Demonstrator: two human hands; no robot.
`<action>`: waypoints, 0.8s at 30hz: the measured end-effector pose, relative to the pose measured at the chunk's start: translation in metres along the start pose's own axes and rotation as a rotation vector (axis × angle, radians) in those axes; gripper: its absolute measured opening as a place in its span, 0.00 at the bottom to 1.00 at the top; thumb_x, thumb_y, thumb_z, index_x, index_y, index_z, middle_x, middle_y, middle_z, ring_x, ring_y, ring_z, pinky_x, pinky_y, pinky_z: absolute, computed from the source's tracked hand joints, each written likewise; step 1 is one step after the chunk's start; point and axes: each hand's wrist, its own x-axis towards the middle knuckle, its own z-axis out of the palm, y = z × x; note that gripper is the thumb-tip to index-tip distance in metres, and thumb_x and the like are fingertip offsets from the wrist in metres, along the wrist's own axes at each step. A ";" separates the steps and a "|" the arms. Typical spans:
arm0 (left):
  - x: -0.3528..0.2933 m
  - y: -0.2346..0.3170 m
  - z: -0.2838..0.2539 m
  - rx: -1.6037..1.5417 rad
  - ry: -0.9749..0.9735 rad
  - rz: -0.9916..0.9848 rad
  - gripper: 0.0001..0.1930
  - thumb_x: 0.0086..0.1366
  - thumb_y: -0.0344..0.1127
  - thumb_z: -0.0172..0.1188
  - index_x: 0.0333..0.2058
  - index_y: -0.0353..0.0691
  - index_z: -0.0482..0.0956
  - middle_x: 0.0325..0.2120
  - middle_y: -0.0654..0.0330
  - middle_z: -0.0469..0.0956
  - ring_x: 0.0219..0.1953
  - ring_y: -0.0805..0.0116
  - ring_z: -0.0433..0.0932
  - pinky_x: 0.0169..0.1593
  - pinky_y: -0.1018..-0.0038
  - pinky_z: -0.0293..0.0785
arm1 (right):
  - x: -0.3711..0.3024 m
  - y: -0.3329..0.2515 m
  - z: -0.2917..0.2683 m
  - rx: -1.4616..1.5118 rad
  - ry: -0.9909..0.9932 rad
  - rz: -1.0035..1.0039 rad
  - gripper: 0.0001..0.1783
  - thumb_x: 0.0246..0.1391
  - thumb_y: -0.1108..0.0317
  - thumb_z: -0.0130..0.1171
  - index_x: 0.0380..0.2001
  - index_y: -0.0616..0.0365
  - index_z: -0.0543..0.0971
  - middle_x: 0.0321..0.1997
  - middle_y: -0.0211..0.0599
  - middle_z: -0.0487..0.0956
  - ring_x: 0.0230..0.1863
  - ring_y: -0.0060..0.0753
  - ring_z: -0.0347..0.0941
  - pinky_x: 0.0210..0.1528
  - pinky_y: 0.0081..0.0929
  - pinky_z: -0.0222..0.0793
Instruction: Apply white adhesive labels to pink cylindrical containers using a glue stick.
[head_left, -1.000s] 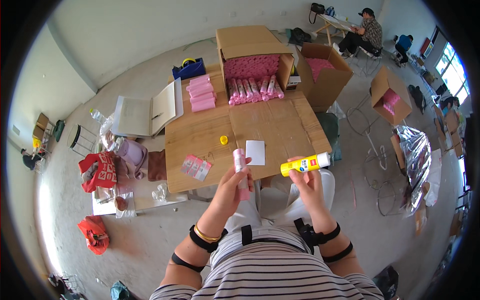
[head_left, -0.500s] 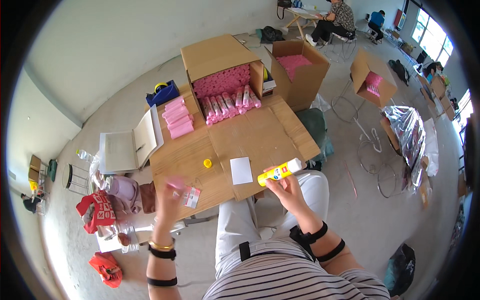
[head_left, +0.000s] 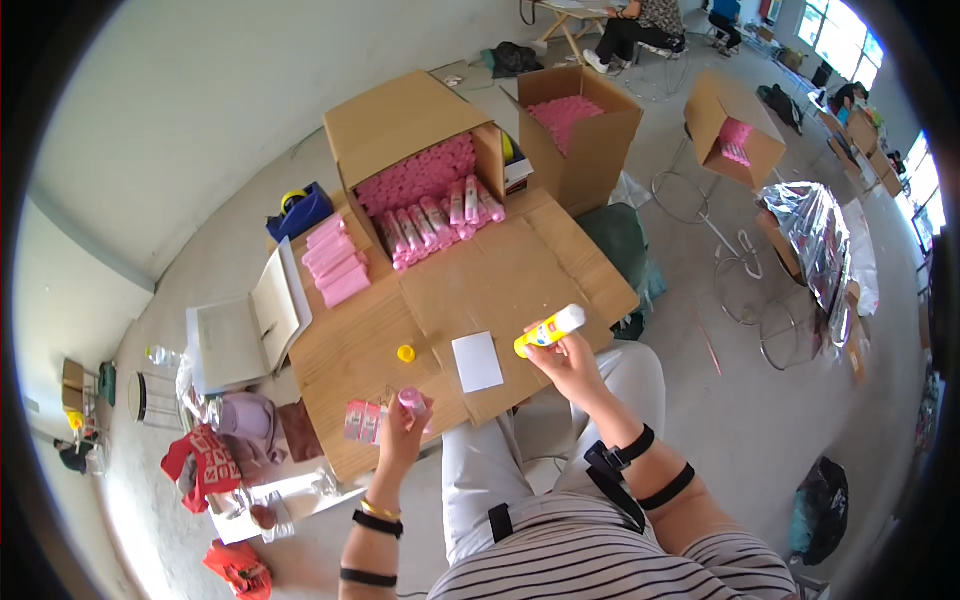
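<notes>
A glue stick [head_left: 550,332], yellow with a white end, is held slantwise in my right hand [head_left: 572,368] above the table's near right side. My left hand [head_left: 402,440] closes around a small pink roll [head_left: 411,400] at the table's near edge. Right beside that hand lie red-and-white printed labels [head_left: 360,421], partly covered by my fingers. Between my hands a blank white piece of paper [head_left: 477,362] rests on a flat cardboard sheet [head_left: 530,265]. A yellow cap [head_left: 406,353] sits on the wood to the paper's left.
An open cardboard box [head_left: 400,130] packed with pink rolls stands at the back of the table. More pink rolls [head_left: 335,262] lie left of it, near a blue tape dispenser [head_left: 300,212]. An open notebook [head_left: 245,335] overhangs the left edge. Another carton [head_left: 580,140] stands behind.
My left hand has moved right and toward the table's near edge with the pink roll. The glue stick stays in my right hand, slightly shifted left. The whole view has turned a little.
</notes>
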 end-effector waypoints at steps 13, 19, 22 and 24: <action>0.213 0.119 0.051 0.455 0.273 0.275 0.31 0.59 0.42 0.65 0.53 0.34 0.58 0.37 0.42 0.78 0.37 0.49 0.80 0.40 0.62 0.76 | 0.031 0.109 0.030 -0.179 -0.078 0.146 0.19 0.53 0.58 0.66 0.42 0.60 0.78 0.32 0.33 0.79 0.28 0.24 0.73 0.32 0.24 0.71; 0.330 0.110 0.086 0.584 0.356 0.204 0.39 0.55 0.46 0.68 0.57 0.35 0.58 0.37 0.41 0.78 0.40 0.46 0.79 0.44 0.59 0.75 | 0.004 0.085 0.019 -0.022 -0.115 0.202 0.17 0.55 0.61 0.65 0.43 0.60 0.77 0.44 0.35 0.82 0.40 0.27 0.79 0.40 0.23 0.74; 0.349 0.111 0.088 0.561 0.321 0.142 0.39 0.53 0.42 0.69 0.59 0.37 0.59 0.45 0.39 0.76 0.46 0.44 0.78 0.48 0.59 0.75 | 0.002 0.070 0.015 0.001 -0.145 0.244 0.16 0.56 0.63 0.64 0.43 0.61 0.78 0.46 0.37 0.81 0.42 0.27 0.78 0.43 0.24 0.74; 0.364 0.095 0.091 0.633 0.280 0.330 0.34 0.53 0.39 0.68 0.56 0.38 0.64 0.44 0.43 0.77 0.45 0.45 0.78 0.47 0.58 0.75 | -0.001 0.075 0.013 0.027 -0.131 0.252 0.17 0.55 0.62 0.64 0.44 0.60 0.78 0.45 0.36 0.81 0.40 0.25 0.78 0.40 0.23 0.73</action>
